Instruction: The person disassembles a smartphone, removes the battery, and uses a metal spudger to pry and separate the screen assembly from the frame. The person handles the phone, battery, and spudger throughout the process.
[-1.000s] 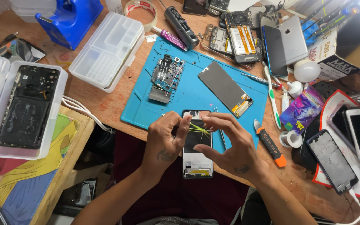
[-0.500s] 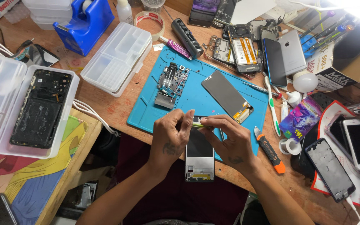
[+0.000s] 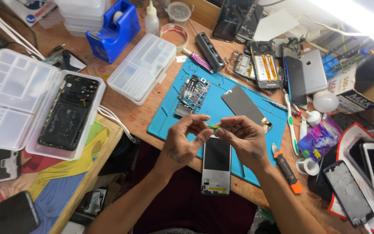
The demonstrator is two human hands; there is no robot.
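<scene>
Both hands hover over the near edge of the blue work mat (image 3: 169,117), and pinched between them is a small yellow-green strip (image 3: 213,126), thin and flimsy, likely a bit of adhesive or film, though it is too small to say for sure. The left hand (image 3: 183,141) has thumb and forefinger closed on one end of it, the other fingers curled in; the right hand (image 3: 243,138) nips the other end the same way, fingers bunched. Directly below them lies the phone frame (image 3: 216,167), face up, dark in its upper part with a pale metal band and a yellowish patch at the bottom, half on the mat and half over the table edge. By my reading the job is mid-way: the frame looks stripped and bare, while the parts to go in lie apart on the mat, namely the circuit board (image 3: 191,93) with its loose leads and the grey display panel (image 3: 245,106) beyond it. Nothing looks refitted so far. Near the right wrist an orange-and-black tool (image 3: 286,167) lies untouched, and a white toothbrush (image 3: 291,128) rests along the mat's right edge.
</scene>
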